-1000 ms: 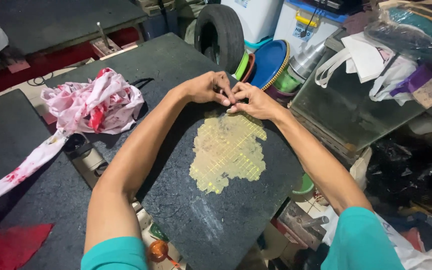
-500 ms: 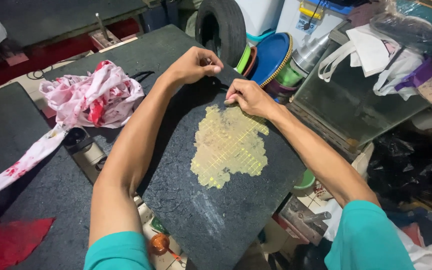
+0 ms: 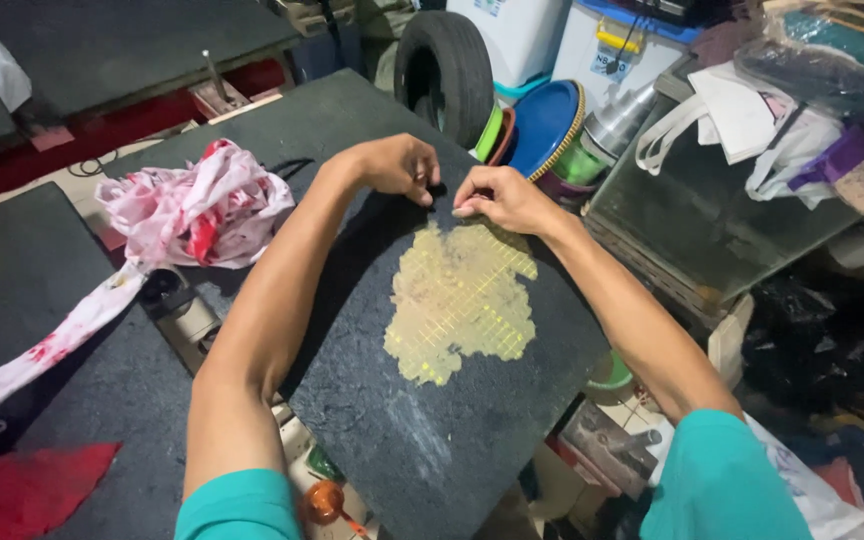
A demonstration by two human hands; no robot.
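Observation:
A dark, rough board [image 3: 372,420] lies tilted in front of me. In its middle the black surface is gone, leaving a yellow gridded patch [image 3: 462,305]. My left hand [image 3: 397,165] rests on the board just above the patch, its fingertips pinched on a small black scrap [image 3: 436,190] of the surface. My right hand [image 3: 502,198] is beside it, a little apart, fingers curled and fingertips pressed onto the black surface at the patch's upper edge. Whether it grips anything there is hidden.
A crumpled red-and-white cloth [image 3: 192,205] lies left of the board, trailing over another dark board [image 3: 22,280]. Behind stand a tyre [image 3: 447,70], stacked coloured plates [image 3: 542,125] and a glass tank [image 3: 722,210]. White bags [image 3: 752,110] and clutter fill the right.
My left hand moved off to the upper left half a second ago and has come back beside my right hand. The right hand has stayed at the patch's upper edge.

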